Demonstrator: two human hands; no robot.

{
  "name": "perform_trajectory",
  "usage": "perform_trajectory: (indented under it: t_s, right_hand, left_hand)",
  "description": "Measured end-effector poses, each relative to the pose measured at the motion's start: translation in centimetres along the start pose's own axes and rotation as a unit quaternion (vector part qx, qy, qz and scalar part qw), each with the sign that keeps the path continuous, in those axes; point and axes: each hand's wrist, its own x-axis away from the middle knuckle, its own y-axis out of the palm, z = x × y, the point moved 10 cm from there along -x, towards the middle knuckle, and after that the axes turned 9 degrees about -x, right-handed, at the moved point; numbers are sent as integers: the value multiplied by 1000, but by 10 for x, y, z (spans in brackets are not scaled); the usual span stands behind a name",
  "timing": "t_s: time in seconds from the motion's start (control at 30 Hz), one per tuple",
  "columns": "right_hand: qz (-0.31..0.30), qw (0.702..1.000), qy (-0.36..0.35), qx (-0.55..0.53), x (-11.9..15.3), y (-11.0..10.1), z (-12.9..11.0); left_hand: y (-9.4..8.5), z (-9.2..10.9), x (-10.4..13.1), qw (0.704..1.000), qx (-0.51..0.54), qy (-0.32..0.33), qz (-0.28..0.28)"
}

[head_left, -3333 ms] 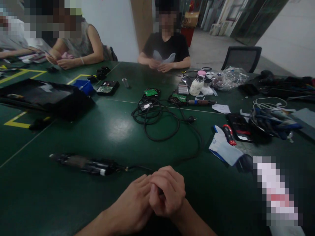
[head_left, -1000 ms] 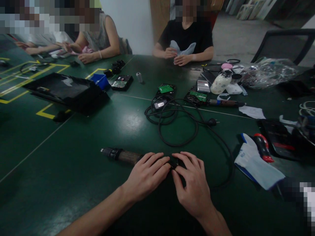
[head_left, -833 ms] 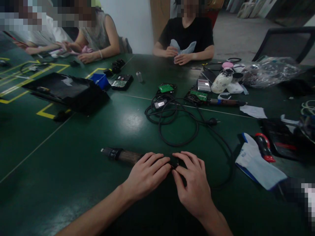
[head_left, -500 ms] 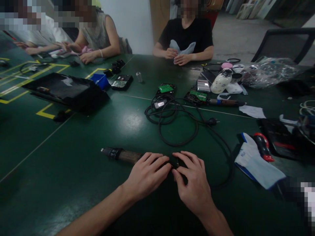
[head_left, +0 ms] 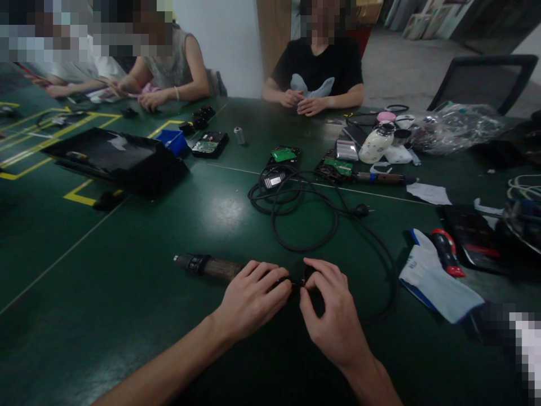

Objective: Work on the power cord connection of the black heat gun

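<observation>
An electric screwdriver (head_left: 220,269) lies on the green table with its tip to the left. My left hand (head_left: 256,296) is closed over its rear part, fingers wrapped on top. Just right of that, my right hand (head_left: 332,304) pinches a small dark piece at the tool's back end, likely the cord's plug, though the fingers partly hide it. From this end a black cable (head_left: 395,282) curves up to a loose coil with an adapter (head_left: 274,179) and a mains plug (head_left: 362,210).
Boards on dark cases (head_left: 284,154) lie beyond the coil. To the right are a work glove (head_left: 439,282), a red-black handle (head_left: 448,254) and a second screwdriver (head_left: 382,178). A black tray (head_left: 105,155) stands left. Several people sit across the table, one in a black shirt (head_left: 316,67).
My right hand has shifted slightly right, and a small gap now shows between it and my left hand. My left hand stays on the screwdriver.
</observation>
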Motion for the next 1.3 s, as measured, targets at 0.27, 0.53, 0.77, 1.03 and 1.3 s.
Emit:
perform_trajectory:
  t_s: [0.27,0.53,0.77,1.03,1.3]
  right_hand:
    - [4,1000,-7,6,1,2,2]
    - [-21,999,-25,23,5,4,-1]
    - [-18,999,-21,21,10,4,4]
    - [-19,999,-20,23,13,8,8]
    - [-16,999,-21,18,14,7,9]
  left_hand:
    - [2,3,2,1000,9,16,-15]
    - [-1,3,-1,1000,-2,10,-14]
    - [0,4,1,1000,-7,15,-14]
    - [0,4,4,1000,-10,24,-9]
    - [-2,3,2,1000,0,19,-6]
